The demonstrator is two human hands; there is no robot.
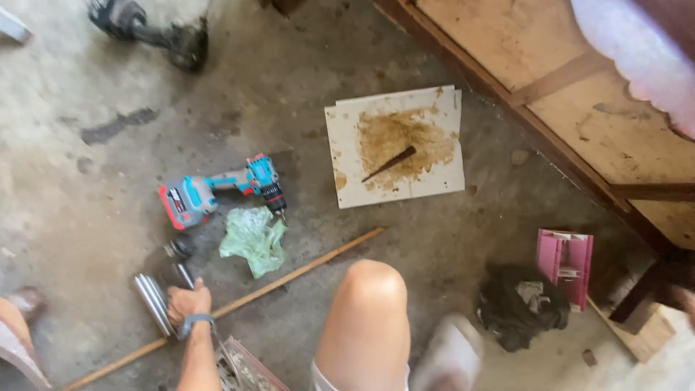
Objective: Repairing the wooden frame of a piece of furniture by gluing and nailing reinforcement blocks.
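Note:
My left hand [187,302], with a band on the wrist, is closed in a fist low on the concrete floor. A short silver metal rod [184,275] sticks out of the fist. Two thicker silver tubes [152,303] lie right beside the hand, touching its left side. A small dark metal piece [179,248] sits just beyond them. A long thin wooden stick [289,274] runs diagonally under my forearm. My bare knee [371,289] rises to the right of the hand. My right hand is out of sight.
A teal and red cordless drill [217,190] and a crumpled green plastic bag [253,237] lie ahead. Farther off are a stained white board [441,177] with a dark spike, a pink box [565,266], a black bag [521,304], a wooden frame [579,87] and a dark power tool [156,30].

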